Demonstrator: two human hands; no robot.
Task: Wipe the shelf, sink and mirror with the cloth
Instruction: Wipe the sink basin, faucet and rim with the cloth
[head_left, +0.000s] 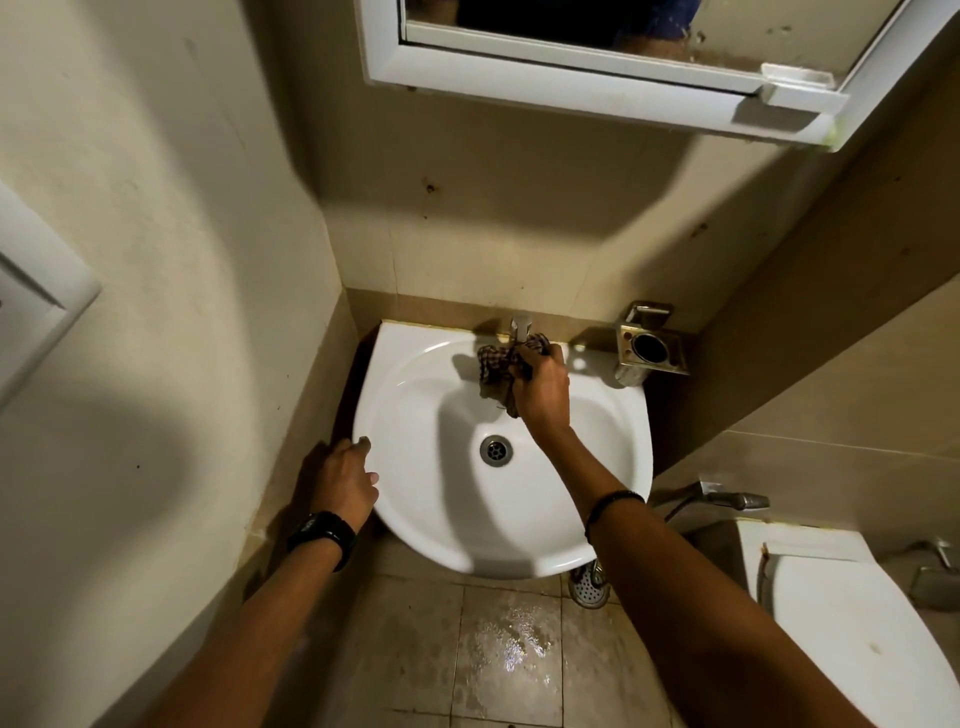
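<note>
1 checked cloth (496, 364) bunched tight in right hand (540, 389) grip, at back of the 1 sink (415, 525), just under 1 tap (521, 327); left hand (343, 480) grip curled on sink's left rim; 1 mirror (753, 31) above

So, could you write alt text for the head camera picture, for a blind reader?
A person's right hand holds a checked cloth by the tap at the back of a white sink, while the left hand holds its left rim. A mirror hangs above.
</note>
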